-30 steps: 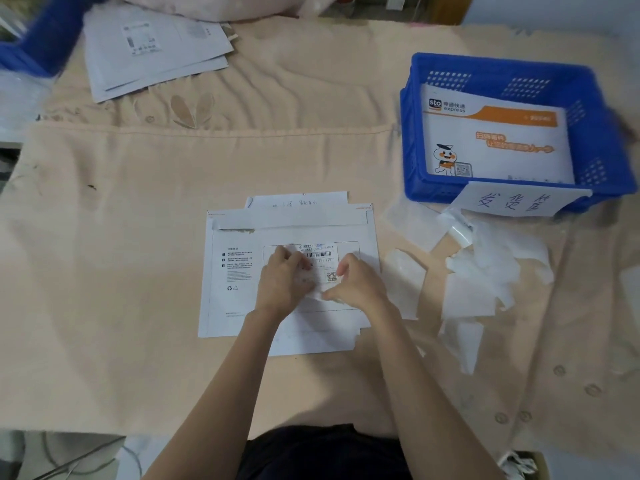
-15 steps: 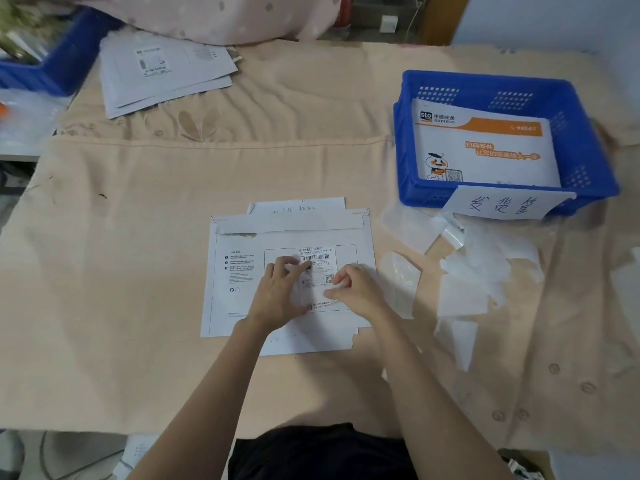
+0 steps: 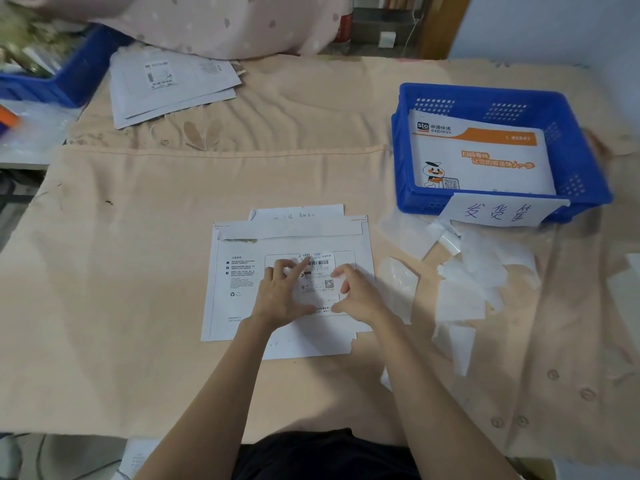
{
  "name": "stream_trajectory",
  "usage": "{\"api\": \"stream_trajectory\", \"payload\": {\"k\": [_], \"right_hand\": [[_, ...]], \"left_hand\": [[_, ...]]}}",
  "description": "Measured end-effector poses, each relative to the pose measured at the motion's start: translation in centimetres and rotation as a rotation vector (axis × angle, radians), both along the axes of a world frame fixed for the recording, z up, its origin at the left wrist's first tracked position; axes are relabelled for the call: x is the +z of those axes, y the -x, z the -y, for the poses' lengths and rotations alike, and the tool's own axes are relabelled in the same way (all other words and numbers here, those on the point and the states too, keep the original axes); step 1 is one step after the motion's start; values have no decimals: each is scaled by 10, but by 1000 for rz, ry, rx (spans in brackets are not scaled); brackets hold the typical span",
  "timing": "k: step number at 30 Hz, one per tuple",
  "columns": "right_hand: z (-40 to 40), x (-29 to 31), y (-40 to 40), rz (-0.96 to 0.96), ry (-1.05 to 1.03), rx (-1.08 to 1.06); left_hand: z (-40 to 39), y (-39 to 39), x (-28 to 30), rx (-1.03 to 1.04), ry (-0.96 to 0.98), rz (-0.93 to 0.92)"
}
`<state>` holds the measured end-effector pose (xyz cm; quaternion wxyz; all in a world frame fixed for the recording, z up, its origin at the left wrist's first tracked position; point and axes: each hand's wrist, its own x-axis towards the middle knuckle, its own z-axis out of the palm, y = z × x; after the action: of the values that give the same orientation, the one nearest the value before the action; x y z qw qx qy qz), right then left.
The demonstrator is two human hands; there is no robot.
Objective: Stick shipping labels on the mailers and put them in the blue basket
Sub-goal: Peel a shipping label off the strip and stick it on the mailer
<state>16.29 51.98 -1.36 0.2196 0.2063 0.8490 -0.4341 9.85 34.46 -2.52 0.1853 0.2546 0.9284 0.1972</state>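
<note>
A white mailer lies flat in the middle of the table, on top of another white mailer. A shipping label with a barcode and QR code sits inside its printed address box. My left hand rests on the label's left side, fingers spread and touching it. My right hand presses on the label's right side with loosely bent fingers. The blue basket stands at the right rear and holds a white and orange STO express mailer.
Several peeled white backing sheets are scattered right of the mailer, below the basket's handwritten paper sign. A stack of mailers lies at the far left. Another blue bin stands at the left edge. A peach cloth covers the table.
Both hands have stayed on the label, their fingers shifting and spreading over it. The view has tilted slightly, so the basket sits lower in frame.
</note>
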Motion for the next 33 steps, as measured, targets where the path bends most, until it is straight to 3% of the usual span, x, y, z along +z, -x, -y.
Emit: {"api": "stream_trajectory", "payload": {"k": [5,19,22,24,27,29,33], "right_hand": [[4,10,14,122,-279,331],[1,12,16,145,-211,265],[-4,11,17,104,-40,176],[-8,16,15,75,100,-3],[-15,21,7,-62,-100,-259],[-17,22,-1,-36,-285,-315],[-17,22,-7,66,-181,-395]], "left_hand": [[-6,4,5,-39,163,0],[-9,7,15,-77,270,80],[-23,-4,24,-32,331,18],[-36,-22,27,30,283,-42],[-57,-52,23,34,163,-69],[-70,-62,19,36,147,-32],[-88,-60,23,118,174,17]]}}
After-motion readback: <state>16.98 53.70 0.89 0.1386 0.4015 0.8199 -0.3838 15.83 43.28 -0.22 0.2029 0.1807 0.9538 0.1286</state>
